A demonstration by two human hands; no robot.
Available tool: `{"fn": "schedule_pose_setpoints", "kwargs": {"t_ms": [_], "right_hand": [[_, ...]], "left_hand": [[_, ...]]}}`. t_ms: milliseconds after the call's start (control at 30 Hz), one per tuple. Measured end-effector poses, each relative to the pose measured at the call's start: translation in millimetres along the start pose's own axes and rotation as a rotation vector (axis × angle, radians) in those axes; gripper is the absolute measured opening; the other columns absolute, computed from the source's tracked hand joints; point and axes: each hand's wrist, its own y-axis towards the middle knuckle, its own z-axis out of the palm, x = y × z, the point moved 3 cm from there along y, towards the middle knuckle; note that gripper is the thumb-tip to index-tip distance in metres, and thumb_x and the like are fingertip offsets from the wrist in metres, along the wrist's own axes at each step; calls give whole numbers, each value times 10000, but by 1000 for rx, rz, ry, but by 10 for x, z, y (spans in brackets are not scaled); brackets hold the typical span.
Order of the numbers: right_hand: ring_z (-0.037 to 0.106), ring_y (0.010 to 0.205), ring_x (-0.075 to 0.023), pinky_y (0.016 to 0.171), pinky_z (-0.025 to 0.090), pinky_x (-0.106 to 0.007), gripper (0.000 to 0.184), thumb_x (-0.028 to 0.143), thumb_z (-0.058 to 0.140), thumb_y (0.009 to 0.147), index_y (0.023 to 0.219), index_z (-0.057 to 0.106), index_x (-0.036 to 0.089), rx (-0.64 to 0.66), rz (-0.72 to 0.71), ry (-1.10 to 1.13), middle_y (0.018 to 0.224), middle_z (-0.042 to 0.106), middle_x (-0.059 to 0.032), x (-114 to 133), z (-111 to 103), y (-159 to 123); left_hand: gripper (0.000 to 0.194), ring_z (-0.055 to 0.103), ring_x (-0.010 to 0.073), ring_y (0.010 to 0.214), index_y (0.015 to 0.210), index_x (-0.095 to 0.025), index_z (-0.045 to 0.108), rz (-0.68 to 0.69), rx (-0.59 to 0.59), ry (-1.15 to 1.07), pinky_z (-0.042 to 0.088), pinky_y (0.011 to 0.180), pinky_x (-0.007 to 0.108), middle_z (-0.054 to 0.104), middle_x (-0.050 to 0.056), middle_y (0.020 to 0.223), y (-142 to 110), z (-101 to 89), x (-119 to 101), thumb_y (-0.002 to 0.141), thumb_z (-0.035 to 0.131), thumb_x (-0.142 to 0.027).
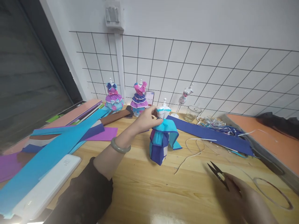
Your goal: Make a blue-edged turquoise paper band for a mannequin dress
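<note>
So the little mannequin in the blue and teal paper dress point(161, 137) is standing upright near the middle of the wooden table point(140, 186), and the left hand point(146, 119) has its fingers pinched closed around the waist/bodice area, looks like that grip is there to keep it steady since the thing sits on a tiny base and would probably tip. The right hand point(243, 196) is low at the near right edge of the table, fingers wrapped shut on a pair of black thread snips point(218, 174), blades pointing up-left toward the dress but well apart from it. A loose white cord point(191, 152) trails on the table between the two. Counting mannequins: four total, the one being held, two finished ones in pink/purple/blue point(113, 98) point(139, 98) lined up at the back against the wire grid wall point(210, 71), and one mostly bare one point(185, 96) beside a single glass jar point(192, 113). Long crepe strips point(58, 140) are spread flat on the left, I can't count them cleanly since they overlap. One white case point(46, 183) near the left forearm
</note>
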Motion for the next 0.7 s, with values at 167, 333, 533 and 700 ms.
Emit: {"fn": "schedule_pose_setpoints", "kwargs": {"t_ms": [167, 333, 533, 700], "right_hand": [[417, 480, -147, 492, 374, -280, 338, 529, 576, 758, 914, 591, 229, 318, 171, 591, 502, 411, 42, 666, 204, -167], [209, 453, -57, 413, 137, -212, 383, 537, 622, 750, 946, 566, 213, 511, 269, 1070, 617, 327, 58, 1425, 360, -270], [213, 407, -17, 381, 142, -183, 330, 505, 606, 786, 878, 546, 194, 625, 277, 1256, 631, 419, 55, 1847, 401, -132], [220, 327, -15, 316, 162, -158, 347, 543, 560, 796, 886, 521, 210, 676, 288, 1262, 527, 413, 84, 1978, 480, -105]], "left_hand": [[269, 563, 135, 749, 919, -154, 556, -113, -115, -66, 436, 639, 249, 607, 18, 826, 21, 26, 89, 668, 621, -223], [283, 566, 132, 744, 908, -165, 554, -168, -204, -162, 434, 649, 240, 608, 9, 817, 47, 34, 153, 640, 635, -196], [228, 539, 125, 682, 868, -174, 537, -128, -233, 7, 401, 597, 239, 589, 0, 757, 15, 57, 135, 660, 616, -225], [229, 534, 124, 666, 885, -184, 521, -118, -229, 117, 373, 572, 237, 585, -10, 742, -40, 76, 9, 677, 591, -248]]}}
